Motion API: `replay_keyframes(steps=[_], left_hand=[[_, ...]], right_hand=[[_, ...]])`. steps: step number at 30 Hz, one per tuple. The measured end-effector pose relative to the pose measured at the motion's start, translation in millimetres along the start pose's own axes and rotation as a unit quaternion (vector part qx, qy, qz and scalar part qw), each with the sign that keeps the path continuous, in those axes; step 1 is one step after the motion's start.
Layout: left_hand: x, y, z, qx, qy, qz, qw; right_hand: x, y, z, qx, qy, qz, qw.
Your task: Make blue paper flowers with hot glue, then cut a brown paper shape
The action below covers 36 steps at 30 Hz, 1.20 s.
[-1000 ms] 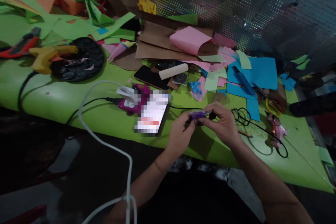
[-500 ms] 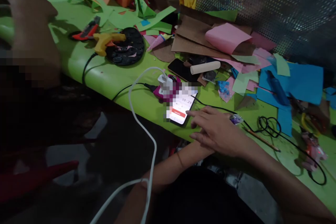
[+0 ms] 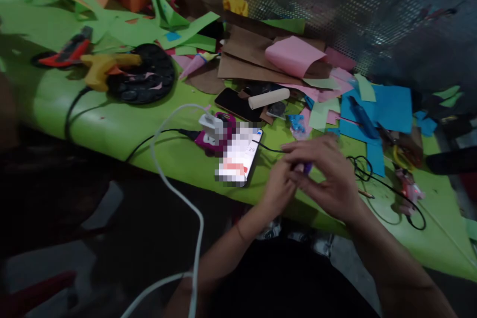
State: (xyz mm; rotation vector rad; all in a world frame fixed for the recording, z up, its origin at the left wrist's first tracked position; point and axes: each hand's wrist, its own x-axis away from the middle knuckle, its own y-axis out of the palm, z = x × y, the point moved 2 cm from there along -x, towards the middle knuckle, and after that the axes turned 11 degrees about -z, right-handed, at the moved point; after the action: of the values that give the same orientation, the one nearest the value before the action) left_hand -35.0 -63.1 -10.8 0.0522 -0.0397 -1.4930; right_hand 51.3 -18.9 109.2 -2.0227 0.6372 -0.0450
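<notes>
My left hand (image 3: 280,180) is above the front edge of the green table, its fingers curled and partly covered by my right hand. My right hand (image 3: 330,176) arches over from the right, thumb and fingers bent in to meet the left fingertips. A small purple thing (image 3: 306,168) shows in the gap between right thumb and fingers; I cannot tell whether it is held or lies behind. Left of the hands a phone (image 3: 238,164) lies with its screen lit. A black cable (image 3: 268,148) runs behind the fingers.
A magenta socket block (image 3: 208,143) holds a white charger (image 3: 211,125) with its white cable (image 3: 179,194). Behind lie a dark phone (image 3: 233,103), a cream roll (image 3: 269,98) and paper scraps. A yellow glue gun (image 3: 99,72) is at left, scissors (image 3: 402,159) at right.
My right hand has left the phone screen and come together with my left hand, which has risen from under it. The view has turned right, and the person's arm at far left is mostly out of sight.
</notes>
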Motion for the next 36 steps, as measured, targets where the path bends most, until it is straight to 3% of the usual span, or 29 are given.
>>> replay_keyframes(steps=[2, 3, 9, 27, 36], left_hand=[[-6, 1.0, 11, 0.018, 0.037, -0.023, 0.999], [-8, 1.4, 14, 0.023, 0.049, -0.024, 0.998], [-6, 3.3, 17, 0.012, 0.060, -0.030, 0.998], [-6, 5.1, 18, -0.038, 0.044, -0.016, 0.998], [-8, 3.7, 18, -0.052, 0.057, -0.005, 0.997]], right_hand=[[16, -15, 9, 0.014, 0.071, 0.105, 0.992], [23, -19, 15, 0.012, 0.107, 0.128, 0.986], [41, -9, 47, -0.093, 0.219, 0.085, 0.967], [48, 11, 59, -0.230, 0.244, 0.149, 0.930], [48, 11, 57, -0.240, 0.241, 0.161, 0.927]])
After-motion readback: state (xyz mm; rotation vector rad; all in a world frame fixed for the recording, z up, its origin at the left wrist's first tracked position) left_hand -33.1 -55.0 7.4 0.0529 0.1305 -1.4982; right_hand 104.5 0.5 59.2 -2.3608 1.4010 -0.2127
